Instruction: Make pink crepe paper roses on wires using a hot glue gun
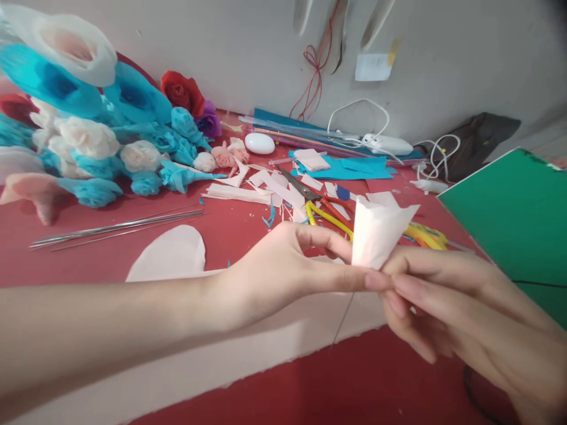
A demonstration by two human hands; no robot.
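Observation:
A small cone of pale pink crepe paper (377, 230) stands upright between my two hands at the middle right. My left hand (287, 265) reaches in from the left and pinches the cone's lower tip with thumb and forefinger. My right hand (447, 301) meets it from the right, fingertips pressed on the same tip. A thin dark wire (343, 319) hangs down from the pinched point. Under my left forearm lies a long strip of pale pink paper (248, 348) on the red table (381, 383).
Blue, white and red paper flowers (93, 118) are heaped at the back left. Thin metal wires (119, 227) lie left of centre. Scissors (301, 188), paper scraps, yellow-handled tools (330, 218) and blue paper sheets (349, 168) sit behind my hands. A green board (518, 218) stands at the right.

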